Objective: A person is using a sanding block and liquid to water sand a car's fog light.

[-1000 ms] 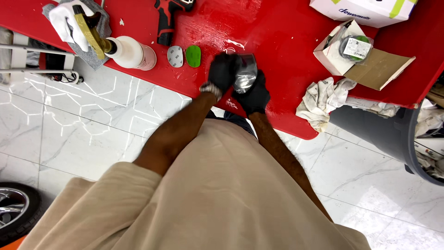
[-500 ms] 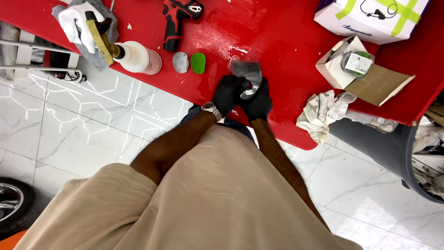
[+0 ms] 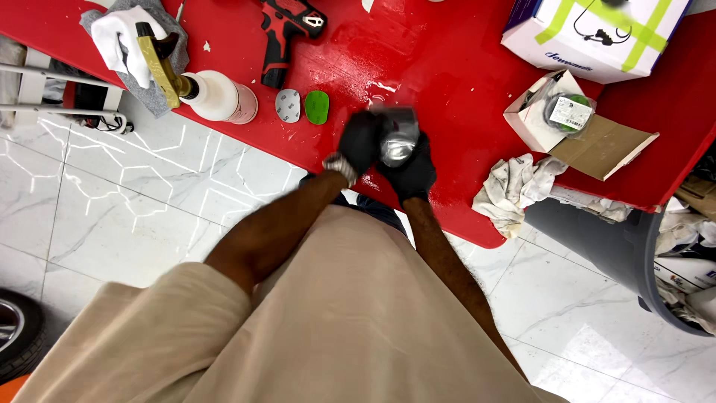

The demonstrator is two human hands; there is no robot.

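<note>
Gripped between both black-gloved hands, the shiny silver metal part (image 3: pixel 397 142) (blurred) is held over the glossy red table (image 3: pixel 462 89); the left hand (image 3: pixel 359 142) and right hand (image 3: pixel 412 173) are closed around it, near a green oval pad (image 3: pixel 317 107).

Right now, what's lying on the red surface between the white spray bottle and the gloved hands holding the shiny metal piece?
In the head view, two small pads lie side by side between the white spray bottle and the left hand: a grey pad and a green pad.
</note>
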